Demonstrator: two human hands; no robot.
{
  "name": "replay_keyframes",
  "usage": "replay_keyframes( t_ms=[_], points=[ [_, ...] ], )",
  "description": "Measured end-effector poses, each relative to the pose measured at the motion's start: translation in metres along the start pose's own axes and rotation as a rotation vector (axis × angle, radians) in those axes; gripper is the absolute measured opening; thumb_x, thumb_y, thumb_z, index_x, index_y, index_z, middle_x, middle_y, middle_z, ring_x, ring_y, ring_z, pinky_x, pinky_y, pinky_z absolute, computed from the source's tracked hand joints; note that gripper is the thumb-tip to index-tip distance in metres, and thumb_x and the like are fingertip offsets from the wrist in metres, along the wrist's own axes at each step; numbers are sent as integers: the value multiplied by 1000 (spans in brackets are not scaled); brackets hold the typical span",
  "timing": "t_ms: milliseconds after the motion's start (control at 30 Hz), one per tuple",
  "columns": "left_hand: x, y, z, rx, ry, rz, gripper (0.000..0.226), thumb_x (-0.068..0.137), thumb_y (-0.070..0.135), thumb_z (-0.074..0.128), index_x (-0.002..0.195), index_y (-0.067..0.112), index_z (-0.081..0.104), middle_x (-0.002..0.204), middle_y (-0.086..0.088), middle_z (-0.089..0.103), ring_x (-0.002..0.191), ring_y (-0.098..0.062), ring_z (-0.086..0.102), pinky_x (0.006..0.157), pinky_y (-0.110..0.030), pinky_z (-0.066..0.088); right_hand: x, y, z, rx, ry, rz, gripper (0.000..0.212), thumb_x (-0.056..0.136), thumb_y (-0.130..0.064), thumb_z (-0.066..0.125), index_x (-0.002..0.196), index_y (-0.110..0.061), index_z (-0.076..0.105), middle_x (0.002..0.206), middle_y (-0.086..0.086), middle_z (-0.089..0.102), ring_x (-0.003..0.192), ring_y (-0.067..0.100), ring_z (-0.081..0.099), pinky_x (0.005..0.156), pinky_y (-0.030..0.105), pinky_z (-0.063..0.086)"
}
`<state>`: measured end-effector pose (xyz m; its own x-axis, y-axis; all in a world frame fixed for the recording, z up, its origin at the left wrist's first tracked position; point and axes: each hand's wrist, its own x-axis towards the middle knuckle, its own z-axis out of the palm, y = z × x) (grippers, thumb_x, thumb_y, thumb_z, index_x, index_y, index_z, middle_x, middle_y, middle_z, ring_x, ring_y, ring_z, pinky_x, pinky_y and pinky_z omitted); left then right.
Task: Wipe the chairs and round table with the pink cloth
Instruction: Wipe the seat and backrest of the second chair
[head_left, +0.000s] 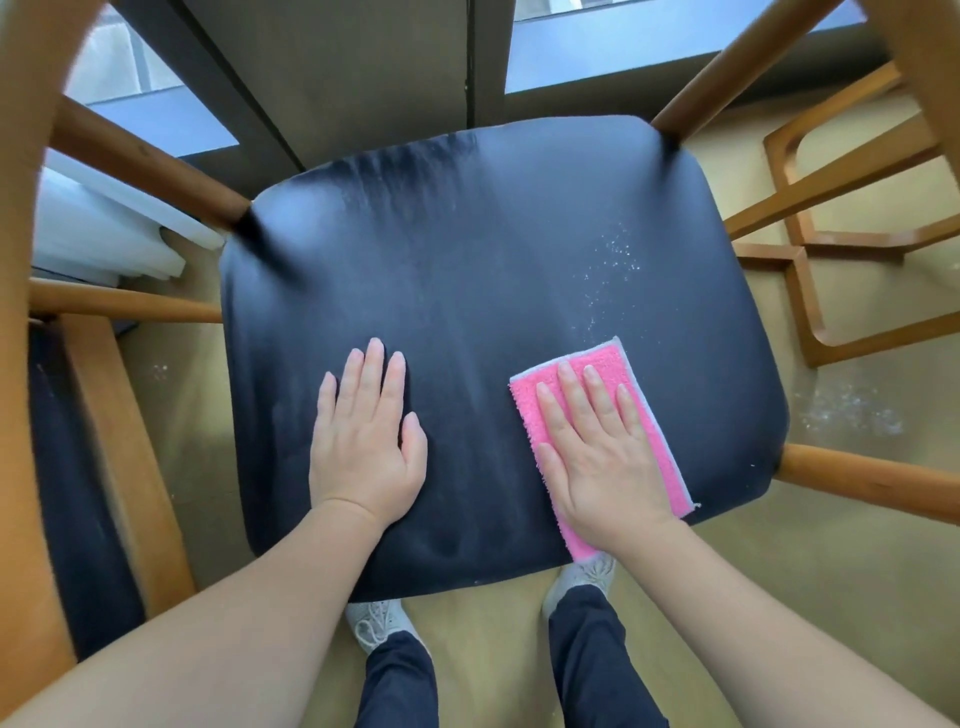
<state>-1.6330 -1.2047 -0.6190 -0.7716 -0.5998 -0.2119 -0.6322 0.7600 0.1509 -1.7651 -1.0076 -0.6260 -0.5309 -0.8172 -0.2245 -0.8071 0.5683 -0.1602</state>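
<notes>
A wooden chair with a dark padded seat (467, 291) fills the view from above. On the seat's front right lies the folded pink cloth (657, 431), and my right hand (597, 457) presses flat on it with straight fingers. My left hand (363, 441) rests flat on the bare seat to the left of the cloth, fingers straight. White specks (613, 260) dot the seat beyond the cloth, toward the back right.
Wooden chair arms and rails (140, 166) frame the seat on both sides. Another wooden chair frame (810, 244) stands at the right. A second dark-seated chair (78, 467) is at the left. White crumbs (852, 410) lie on the floor at right. My feet (379, 623) stand under the seat's front edge.
</notes>
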Motion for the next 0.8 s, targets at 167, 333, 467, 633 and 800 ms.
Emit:
replay_keyframes(
  t_ms=[167,333,467,633,800],
  points=[
    [0,-2,2,-19,4,9,60,87,30,32,142,7,39,151,-13,33,139,-28,26,116,-41,8,59,6,-16,-36,-62,34,58,100,-39,19,152,-12,21,159,9,20,148,30,15,118,46,3],
    [0,-3,3,-20,-12,14,60,87,30,32,142,7,38,151,-13,33,139,-27,23,116,-42,9,136,7,-43,-52,-95,48,60,100,-43,8,155,-19,4,163,6,-1,150,26,-6,120,40,-10],
    [1,-5,6,-23,-22,20,60,87,30,33,143,8,37,152,-12,31,140,-26,22,117,-43,8,211,9,-61,-59,-43,74,59,102,-44,9,156,-19,3,163,6,-3,150,26,-6,121,42,-5],
    [0,-6,8,-25,-7,32,61,87,30,35,144,9,33,153,-10,28,141,-26,22,117,-43,8,280,9,-71,-85,26,63,52,101,-42,13,131,-20,49,135,7,52,128,32,41,114,49,23],
    [1,-6,8,-30,-6,37,60,87,30,35,143,9,34,153,-11,30,141,-26,22,117,-43,8,278,10,-69,-57,73,31,50,101,-41,13,130,-20,48,131,5,53,124,30,42,112,47,26]
  ],
)
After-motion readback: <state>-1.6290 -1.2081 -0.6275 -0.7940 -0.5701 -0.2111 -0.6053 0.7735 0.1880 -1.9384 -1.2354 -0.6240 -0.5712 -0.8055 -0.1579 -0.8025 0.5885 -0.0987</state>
